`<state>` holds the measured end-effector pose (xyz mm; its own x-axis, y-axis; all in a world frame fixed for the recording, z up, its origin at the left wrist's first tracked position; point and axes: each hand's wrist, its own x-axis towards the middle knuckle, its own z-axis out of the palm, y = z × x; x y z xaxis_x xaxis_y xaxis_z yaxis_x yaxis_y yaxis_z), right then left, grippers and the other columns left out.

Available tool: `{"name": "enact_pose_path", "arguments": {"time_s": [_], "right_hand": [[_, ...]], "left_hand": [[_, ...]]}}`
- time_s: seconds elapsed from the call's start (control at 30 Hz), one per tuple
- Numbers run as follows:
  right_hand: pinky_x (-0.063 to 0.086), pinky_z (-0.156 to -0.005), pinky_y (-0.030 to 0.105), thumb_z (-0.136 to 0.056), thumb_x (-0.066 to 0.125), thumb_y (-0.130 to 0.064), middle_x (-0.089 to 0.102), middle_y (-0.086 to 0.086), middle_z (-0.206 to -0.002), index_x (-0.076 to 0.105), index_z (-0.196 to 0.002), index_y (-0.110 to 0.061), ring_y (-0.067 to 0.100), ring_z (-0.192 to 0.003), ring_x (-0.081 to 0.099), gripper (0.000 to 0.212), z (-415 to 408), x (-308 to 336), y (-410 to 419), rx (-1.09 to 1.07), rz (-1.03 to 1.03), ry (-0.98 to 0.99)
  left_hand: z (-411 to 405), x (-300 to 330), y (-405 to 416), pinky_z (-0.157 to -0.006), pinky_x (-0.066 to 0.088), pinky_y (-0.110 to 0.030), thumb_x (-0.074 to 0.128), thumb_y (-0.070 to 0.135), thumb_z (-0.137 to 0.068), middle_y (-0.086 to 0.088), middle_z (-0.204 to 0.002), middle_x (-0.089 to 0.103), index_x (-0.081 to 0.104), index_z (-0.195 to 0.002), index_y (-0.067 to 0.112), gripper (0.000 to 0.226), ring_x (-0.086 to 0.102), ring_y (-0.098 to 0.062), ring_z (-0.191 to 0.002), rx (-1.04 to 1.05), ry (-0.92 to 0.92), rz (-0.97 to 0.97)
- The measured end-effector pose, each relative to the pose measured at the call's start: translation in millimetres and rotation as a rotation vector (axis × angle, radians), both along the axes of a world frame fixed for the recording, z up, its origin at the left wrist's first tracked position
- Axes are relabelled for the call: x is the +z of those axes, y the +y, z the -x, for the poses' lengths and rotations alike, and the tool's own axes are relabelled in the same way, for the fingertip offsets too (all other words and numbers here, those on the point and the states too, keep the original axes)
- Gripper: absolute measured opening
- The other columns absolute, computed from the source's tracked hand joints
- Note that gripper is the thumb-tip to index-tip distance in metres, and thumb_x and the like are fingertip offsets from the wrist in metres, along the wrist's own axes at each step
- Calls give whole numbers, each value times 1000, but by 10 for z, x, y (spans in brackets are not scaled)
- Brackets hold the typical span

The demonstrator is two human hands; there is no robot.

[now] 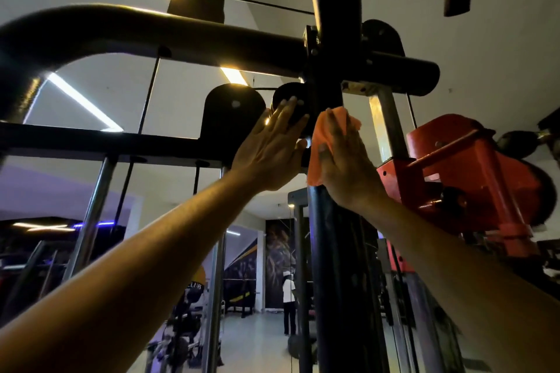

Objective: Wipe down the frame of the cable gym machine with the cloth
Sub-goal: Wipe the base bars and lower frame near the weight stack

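Observation:
The cable machine's black upright post (328, 251) rises through the middle of the view to a cross joint under the top bar (181, 30). My right hand (345, 166) lies flat with straight fingers, pressing an orange cloth (318, 142) against the upper part of the post. My left hand (272, 148) is raised beside it, fingers straight, palm against a black pulley housing (291, 100) just left of the post.
A red pulley carriage (460, 172) sits on chrome guide rods (391, 127) right of the post. Black pulley plates (233, 112) and thin cables hang left. Chrome rods (91, 221) run down at left. A person (289, 300) stands far back on the gym floor.

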<state>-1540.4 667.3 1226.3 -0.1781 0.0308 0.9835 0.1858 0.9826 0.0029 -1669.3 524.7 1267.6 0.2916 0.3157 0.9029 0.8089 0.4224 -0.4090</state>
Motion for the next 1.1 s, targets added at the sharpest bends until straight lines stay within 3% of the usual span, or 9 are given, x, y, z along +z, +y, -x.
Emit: {"name": "enact_pose_path", "arguments": {"time_s": [0.1,0.2,0.3,0.37,0.57,0.8,0.9,1.0,1.1], "right_hand": [[25,-131,61,-118,24,-49,-13,-1,-182,-18,-168,-42,33,-169,5,66,-39,263,-126,65,52,61],[18,-134,58,-116,23,-55,-16,2,-182,-18,-168,-37,32,-169,0,68,-18,121,-127,-9,1,31],[10,-136,58,-111,13,-59,-15,7,-182,-5,-174,-21,31,-169,-11,76,21,-180,-13,-193,-157,-19],[13,-135,59,-116,19,-53,0,13,-183,10,-175,-15,34,-169,-2,71,20,-157,29,-147,-173,10],[18,-134,61,-117,21,-52,-18,-4,-182,-8,-174,-35,30,-169,-6,65,33,358,-163,-101,44,77],[22,-133,61,-108,12,-66,-24,-12,-178,-13,-169,-45,30,-169,-1,69,-35,-378,-117,-84,-19,-10],[14,-135,60,-113,11,-62,-13,2,-182,-1,-174,-31,32,-169,-2,69,-33,-38,-133,-88,-38,32],[17,-134,60,-118,22,-50,-18,-1,-181,-6,-173,-32,31,-169,-5,65,5,152,-170,-89,42,50],[19,-134,59,-113,18,-54,-23,-7,-179,-9,-172,-35,30,-169,-4,67,14,-231,-214,-93,-9,50]], "left_hand": [[13,20,8,-132,-11,-41,25,49,-116,-2,-181,-5,18,-172,29,59,-13,-20,-165,-1,-10,8],[0,51,0,-126,-16,-36,28,50,-116,0,-181,-4,16,-172,28,61,-13,-19,-165,5,-19,28],[-33,52,-31,-125,-17,-35,28,48,-117,0,-181,-7,13,-172,27,62,-14,-19,-165,14,-31,50],[-59,59,-48,-125,-17,-35,27,47,-117,0,-181,-8,10,-173,26,63,-14,-19,-165,14,-49,65],[-83,105,-45,-133,-4,-41,30,50,-116,-2,-181,0,11,-173,22,66,-6,-22,-167,9,-68,64],[-70,104,-44,-129,-12,-37,31,41,-117,-2,-181,-8,9,-173,25,62,-13,-21,-166,-13,-82,78],[-55,107,-37,-126,-16,-35,30,42,-117,-1,-181,-8,9,-173,25,62,-14,-20,-165,-7,-71,70],[-37,63,-46,-125,-15,-35,31,43,-117,-2,-180,-7,8,-172,25,63,-13,-20,-165,5,-46,74],[-17,-33,-84,-131,-7,-38,32,43,-115,-4,-181,-3,12,-172,22,64,-8,-23,-166,10,6,94]]}}
